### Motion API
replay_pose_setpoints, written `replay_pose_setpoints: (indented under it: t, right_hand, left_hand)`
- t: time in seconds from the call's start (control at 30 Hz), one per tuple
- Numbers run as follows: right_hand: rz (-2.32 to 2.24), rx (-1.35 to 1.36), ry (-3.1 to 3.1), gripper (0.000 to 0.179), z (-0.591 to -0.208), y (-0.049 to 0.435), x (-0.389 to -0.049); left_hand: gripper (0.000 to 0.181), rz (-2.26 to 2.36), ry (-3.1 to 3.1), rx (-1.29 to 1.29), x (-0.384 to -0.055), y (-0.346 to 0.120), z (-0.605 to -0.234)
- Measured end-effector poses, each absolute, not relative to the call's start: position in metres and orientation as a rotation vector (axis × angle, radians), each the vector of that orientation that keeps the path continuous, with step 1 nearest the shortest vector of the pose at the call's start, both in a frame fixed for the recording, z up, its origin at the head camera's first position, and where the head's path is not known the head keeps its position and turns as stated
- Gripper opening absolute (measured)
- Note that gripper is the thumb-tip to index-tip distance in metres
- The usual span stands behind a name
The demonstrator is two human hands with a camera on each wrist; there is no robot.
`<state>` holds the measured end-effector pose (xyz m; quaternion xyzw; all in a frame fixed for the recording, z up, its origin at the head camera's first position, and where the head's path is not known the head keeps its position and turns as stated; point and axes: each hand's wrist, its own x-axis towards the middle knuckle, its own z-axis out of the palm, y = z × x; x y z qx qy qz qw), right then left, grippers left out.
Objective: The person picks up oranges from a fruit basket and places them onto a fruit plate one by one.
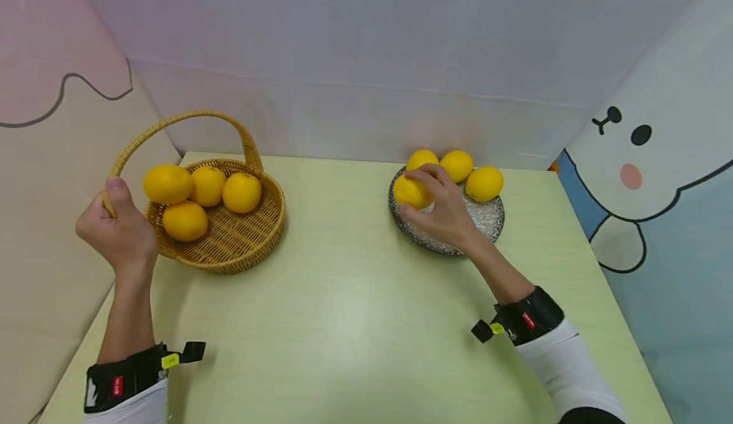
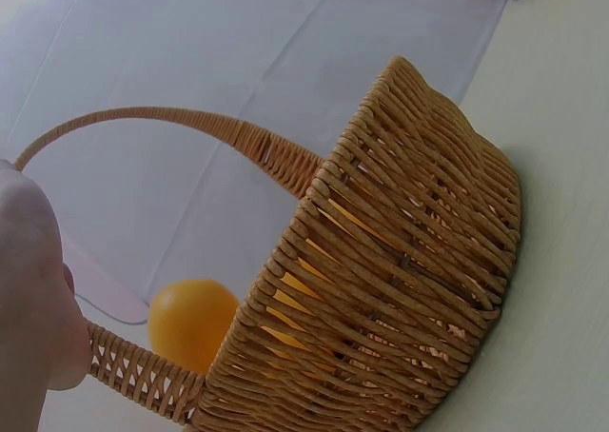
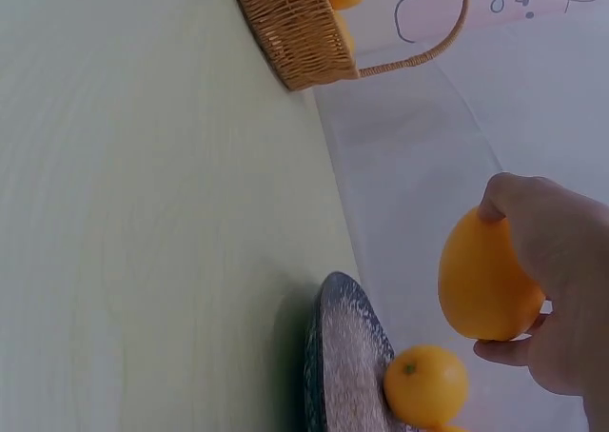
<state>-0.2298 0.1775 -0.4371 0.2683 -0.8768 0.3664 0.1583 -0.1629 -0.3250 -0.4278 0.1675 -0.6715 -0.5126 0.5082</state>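
1. The right hand [image 1: 446, 211] grasps one yellow fruit [image 1: 411, 193] between thumb and fingers. In the head view this fruit appears over the left part of the plate [image 1: 487, 223]; the right wrist view shows it raised clear of the plate.
2. The left hand [image 1: 123, 230] is clenched round the near left side of the handle [image 1: 197, 114], which arches over the basket [image 1: 240, 252].
3. Inside the woven basket, four more fruits [image 1: 185, 220] sit close together towards the left and back.
4. On the speckled grey plate, three fruits [image 1: 484, 184] lie along the back and right edge, beyond the right hand.
5. Basket and plate stand well apart on a pale green table [image 1: 343, 322], basket left, plate right.
6. Behind the table hangs a pale sheet [image 1: 343, 35].
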Motion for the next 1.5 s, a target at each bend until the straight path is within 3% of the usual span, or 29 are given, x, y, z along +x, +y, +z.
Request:
replay_pose_setpoints:
  t: [0.97,1.5]
  right_hand:
    - [0.619,0.557,-2.581,0.05,-0.449,0.294,-0.215]
    - [0.465,0.53,-2.704,0.051,-0.463,0.308,-0.211]
  left_hand:
    - [0.059,-1.258,-1.603,0.386,-0.163,-0.328,-0.43]
    - [0.059,-1.246,-1.617,0.401,-0.163,-0.324,-0.427]
